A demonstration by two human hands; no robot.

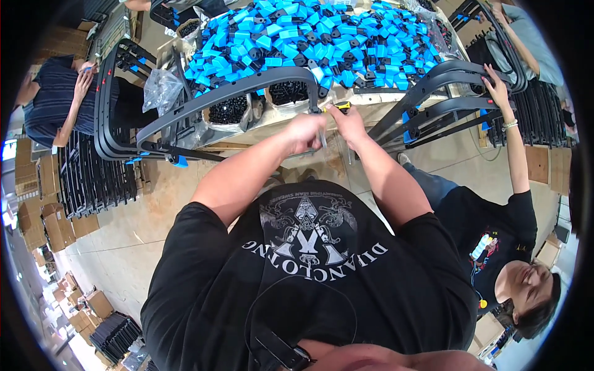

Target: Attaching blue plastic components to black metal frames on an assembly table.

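Observation:
A black curved metal frame arches across the bench front, and its right end comes down by my hands. My left hand is at that end, its fingers curled but smeared by motion; whether it grips anything is hidden. Close beside it, my right hand is closed round a small tool with a yellow-and-black handle. The tool's exact kind cannot be made out. Beyond my hands, a large heap of blue and black plastic caps covers the bench.
Bags of small black parts stand at the bench's near edge, beside a clear plastic bag. More black frames lean at right, where a co-worker's hand rests. Another person works at left by stacked black tubes.

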